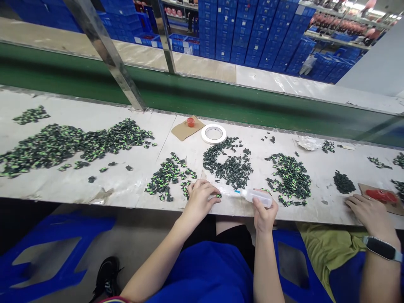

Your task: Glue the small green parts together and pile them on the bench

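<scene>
My left hand is at the table's front edge, its thumb and fingers pinched on a small black-and-green part. My right hand is wrapped round a translucent squeeze bottle, which lies level with its thin blue tip pointing left at the small part, a short gap away. Beside my left hand is a pile of black-and-green parts. Behind the bottle lies a heap of small dark pieces. Another black-and-green pile sits right of the bottle.
A roll of white tape lies near cardboard with a small red cup. A long heap of parts covers the left. At right, another person's hand rests beside red items. A green channel runs behind the table.
</scene>
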Tool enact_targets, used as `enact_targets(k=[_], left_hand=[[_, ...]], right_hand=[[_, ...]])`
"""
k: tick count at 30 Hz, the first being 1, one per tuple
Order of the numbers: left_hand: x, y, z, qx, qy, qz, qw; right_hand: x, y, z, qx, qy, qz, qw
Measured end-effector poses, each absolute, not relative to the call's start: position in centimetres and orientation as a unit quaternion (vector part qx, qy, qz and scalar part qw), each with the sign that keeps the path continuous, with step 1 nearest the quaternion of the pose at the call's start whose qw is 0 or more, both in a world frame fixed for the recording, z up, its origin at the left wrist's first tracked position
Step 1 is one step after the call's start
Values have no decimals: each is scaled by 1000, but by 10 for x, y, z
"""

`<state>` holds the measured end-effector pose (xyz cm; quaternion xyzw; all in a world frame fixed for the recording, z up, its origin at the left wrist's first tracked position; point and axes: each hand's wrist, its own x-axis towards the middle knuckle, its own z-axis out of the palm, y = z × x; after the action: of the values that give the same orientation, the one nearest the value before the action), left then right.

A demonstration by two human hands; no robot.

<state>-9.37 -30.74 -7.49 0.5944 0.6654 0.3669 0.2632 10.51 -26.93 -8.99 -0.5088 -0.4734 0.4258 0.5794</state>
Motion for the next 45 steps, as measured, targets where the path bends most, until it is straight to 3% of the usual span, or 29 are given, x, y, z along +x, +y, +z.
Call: enact_targets(k=[5,15,45], left_hand=[[-95,-312,-78,579,668,378,274],[-92,-313,-81,548,675,405,284],[-88,-312,-62,534,717,338,293]], right_hand=[[94,-270,-85,-572,-438,419,552],[77,-274,-77,-578,-548,372,476],[71,-276,-70,-590,-542,372,469]])
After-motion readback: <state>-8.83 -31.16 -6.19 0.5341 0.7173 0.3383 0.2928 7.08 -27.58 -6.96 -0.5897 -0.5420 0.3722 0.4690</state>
